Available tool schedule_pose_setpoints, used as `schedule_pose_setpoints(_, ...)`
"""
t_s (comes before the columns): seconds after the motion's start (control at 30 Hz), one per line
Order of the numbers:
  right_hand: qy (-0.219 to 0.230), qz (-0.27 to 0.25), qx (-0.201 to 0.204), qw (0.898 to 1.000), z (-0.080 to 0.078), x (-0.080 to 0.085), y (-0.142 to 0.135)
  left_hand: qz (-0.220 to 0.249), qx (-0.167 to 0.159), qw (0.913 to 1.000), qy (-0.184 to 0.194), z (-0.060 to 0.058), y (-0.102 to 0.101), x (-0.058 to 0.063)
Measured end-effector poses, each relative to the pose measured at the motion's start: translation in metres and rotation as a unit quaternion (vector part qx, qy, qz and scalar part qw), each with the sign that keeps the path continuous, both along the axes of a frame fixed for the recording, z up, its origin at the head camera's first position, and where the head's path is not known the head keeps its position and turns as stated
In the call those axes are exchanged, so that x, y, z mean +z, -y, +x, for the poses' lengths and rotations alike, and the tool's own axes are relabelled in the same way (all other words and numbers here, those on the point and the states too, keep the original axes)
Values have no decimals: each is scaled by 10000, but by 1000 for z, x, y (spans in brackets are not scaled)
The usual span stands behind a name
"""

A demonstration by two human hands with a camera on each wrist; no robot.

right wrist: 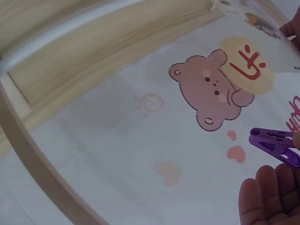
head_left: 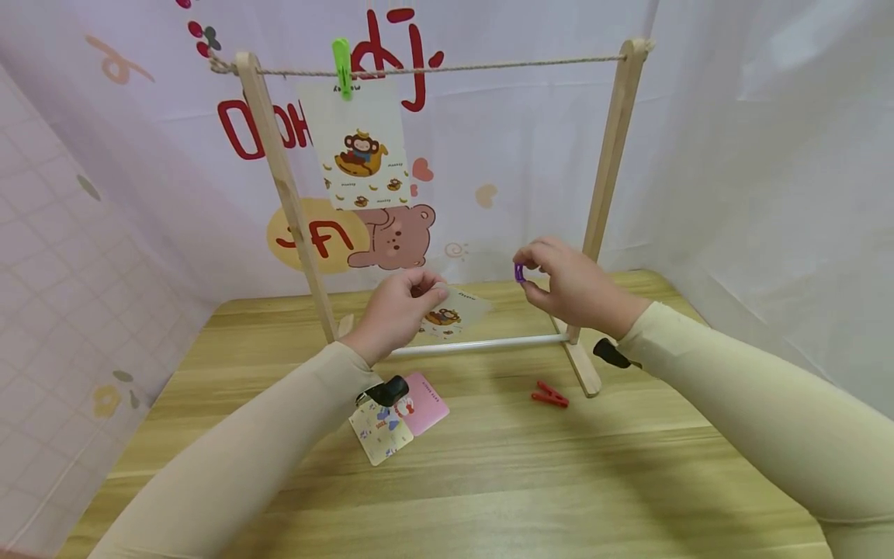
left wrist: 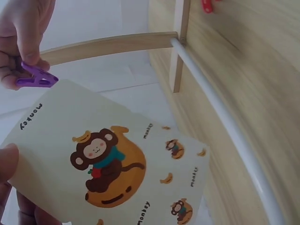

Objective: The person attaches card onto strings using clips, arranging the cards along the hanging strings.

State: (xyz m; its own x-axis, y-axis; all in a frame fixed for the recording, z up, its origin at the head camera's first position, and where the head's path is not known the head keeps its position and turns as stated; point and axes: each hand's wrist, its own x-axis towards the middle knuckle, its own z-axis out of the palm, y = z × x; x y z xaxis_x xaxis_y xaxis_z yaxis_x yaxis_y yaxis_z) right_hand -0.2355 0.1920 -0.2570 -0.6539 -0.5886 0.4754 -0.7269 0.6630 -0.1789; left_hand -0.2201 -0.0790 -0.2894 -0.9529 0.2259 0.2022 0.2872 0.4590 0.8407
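and here's the left hand (head_left: 401, 310), thumb and fingers closed in a pinch on the edge of a monkey card (head_left: 457, 307), which sits right about the middle of the head view, tilted, its printed side up! over at two o'clock from that card, the right hand (head_left: 580, 287) has a purple clip (head_left: 519, 272) nipped between thumb and forefinger, the gap no wider than the clip itself; the right wrist view shows the other fingers bent loosely below it. clip and card are near each other, a gap between them in the head view.

up at eleven o'clock from the held card, a matching hanging card (head_left: 359, 151) is on the rope (head_left: 489, 67), pinned by a green clip (head_left: 341, 68)! that rope runs between the tops of the wooden posts (head_left: 609, 155), with a white bar (head_left: 489, 344) low between them.

down on the surface (head_left: 489, 481), a red clip (head_left: 550, 395) lies at four o'clock from the held card. at seven o'clock there's a pink card (head_left: 429, 404), a yellow card (head_left: 380, 439) against it on its eight o'clock side, both partly hidden behind the left wrist's black gear (head_left: 394, 390). and on the backdrop behind, a printed bear (head_left: 401, 241)!
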Motion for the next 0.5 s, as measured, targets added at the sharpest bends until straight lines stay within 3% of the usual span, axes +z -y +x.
schedule_pose_setpoints(0.5,-711,-391,114,9966,4,37,8,368,282,9956,-817,-8,-8,32)
